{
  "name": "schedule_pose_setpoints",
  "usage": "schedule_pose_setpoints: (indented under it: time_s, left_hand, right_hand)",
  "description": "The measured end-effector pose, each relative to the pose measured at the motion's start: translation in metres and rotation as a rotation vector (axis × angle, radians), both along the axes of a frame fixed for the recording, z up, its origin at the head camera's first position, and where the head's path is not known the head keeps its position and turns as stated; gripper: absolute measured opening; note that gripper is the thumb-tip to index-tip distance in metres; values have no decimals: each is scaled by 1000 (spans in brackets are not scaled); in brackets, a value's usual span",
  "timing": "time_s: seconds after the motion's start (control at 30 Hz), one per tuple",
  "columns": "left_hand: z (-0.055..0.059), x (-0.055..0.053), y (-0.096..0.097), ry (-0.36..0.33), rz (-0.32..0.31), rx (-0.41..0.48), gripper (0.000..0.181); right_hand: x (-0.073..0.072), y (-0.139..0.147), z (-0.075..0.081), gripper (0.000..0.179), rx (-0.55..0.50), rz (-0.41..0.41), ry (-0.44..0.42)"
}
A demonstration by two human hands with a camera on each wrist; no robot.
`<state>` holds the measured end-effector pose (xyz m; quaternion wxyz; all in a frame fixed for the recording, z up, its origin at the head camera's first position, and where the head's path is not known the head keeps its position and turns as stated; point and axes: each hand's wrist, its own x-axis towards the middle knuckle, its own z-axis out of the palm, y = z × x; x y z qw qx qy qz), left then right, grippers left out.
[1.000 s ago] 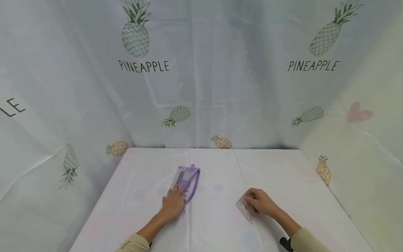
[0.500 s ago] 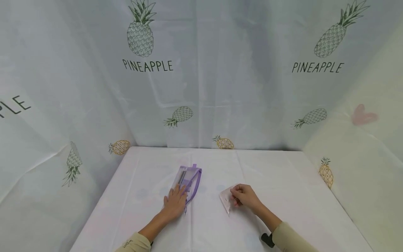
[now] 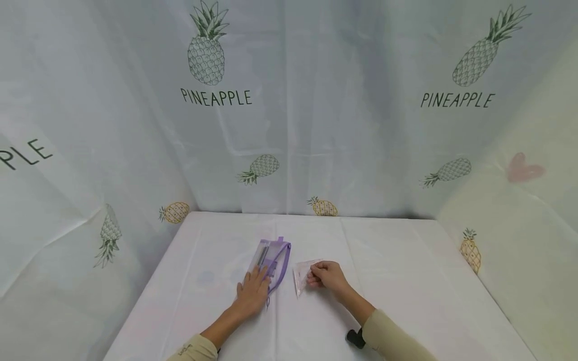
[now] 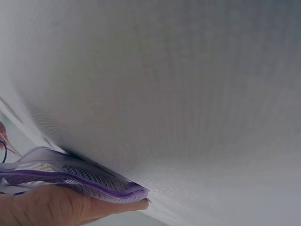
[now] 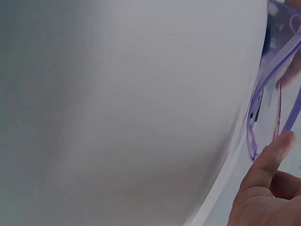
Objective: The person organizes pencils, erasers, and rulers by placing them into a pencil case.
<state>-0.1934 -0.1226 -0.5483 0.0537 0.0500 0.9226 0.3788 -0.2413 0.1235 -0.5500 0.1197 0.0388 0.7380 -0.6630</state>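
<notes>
A see-through mesh pencil case (image 3: 271,263) with purple trim lies left of centre on the table in the head view, dark pens showing inside. My left hand (image 3: 253,296) rests flat on its near part, fingers spread. Close to its right, my right hand (image 3: 328,277) pinches a small clear, pinkish flat packet (image 3: 300,275) by its right edge. In the right wrist view the packet (image 5: 277,113) appears as a thin edge beyond the fingertips, with the pencil case behind. The left wrist view shows mesh and purple trim (image 4: 127,192) against the left hand (image 4: 51,207). The packet's contents cannot be made out.
A white cloth covers the table (image 3: 406,281). Pineapple-printed curtains (image 3: 325,125) hang behind it and at both sides. A black object (image 3: 355,338) sits by the right sleeve.
My right hand has carried the packet leftward across the table, close to the pencil case. The left hand stays on the case. The head view has shifted slightly.
</notes>
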Motion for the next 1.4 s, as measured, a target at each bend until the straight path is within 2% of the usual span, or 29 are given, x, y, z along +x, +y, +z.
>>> schedule_pose_setpoints:
  time_s: [0.13, 0.37, 0.7, 0.83, 0.97, 1.2, 1.4]
  left_hand:
    - [0, -1, 0, 5, 6, 1, 55]
    - [-5, -3, 3, 24, 32, -41, 53]
    - [-9, -4, 7, 47, 44, -49, 52]
    - [-7, -4, 11, 43, 26, -30, 52]
    - [-7, -5, 13, 29, 2, -28, 52]
    - [-9, -7, 13, 30, 7, -44, 52]
    - [-7, -8, 13, 13, -10, -71, 54]
  right_hand:
    - [-5, -17, 3, 28, -65, 14, -34]
    - [-12, -47, 3, 32, -164, 86, -35]
    - [-18, -76, -2, 25, -141, 108, -16]
    - [-18, -82, -4, 21, -73, 99, 8]
    - [-17, -85, -5, 19, 64, 89, 70]
    - [-21, -87, -13, 22, 388, 114, 306]
    - [-16, -66, 1, 22, 429, 193, 417]
